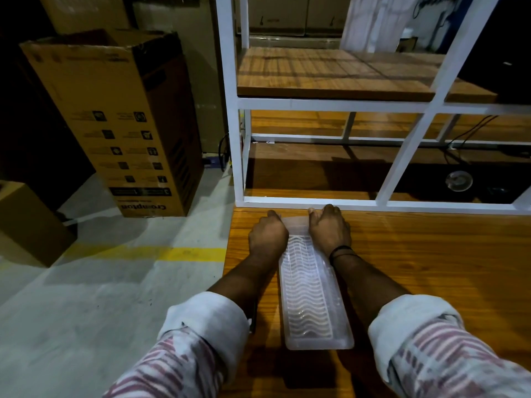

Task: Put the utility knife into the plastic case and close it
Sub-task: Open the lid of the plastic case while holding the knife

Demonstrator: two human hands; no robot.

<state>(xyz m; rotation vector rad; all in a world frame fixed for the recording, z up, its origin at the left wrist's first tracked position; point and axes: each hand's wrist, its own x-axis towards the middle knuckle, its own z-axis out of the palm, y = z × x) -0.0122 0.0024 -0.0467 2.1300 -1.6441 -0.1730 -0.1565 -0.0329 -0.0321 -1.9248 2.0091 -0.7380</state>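
Now both hands at the far end of the case

Lengthwise on the wooden bench (431, 268) lies the clear plastic case (311, 297), its ribbed surface facing up. The left hand (268, 235) and the right hand (330, 228) are placed on the two sides of its far end, close to the white frame (316, 201) of the shelf. The fingers of both hands curl down around the far edge of the case and grip it; the tips are hidden. Whether the utility knife is inside cannot be told. A thin dark object lies just beside the left forearm, partly covered.
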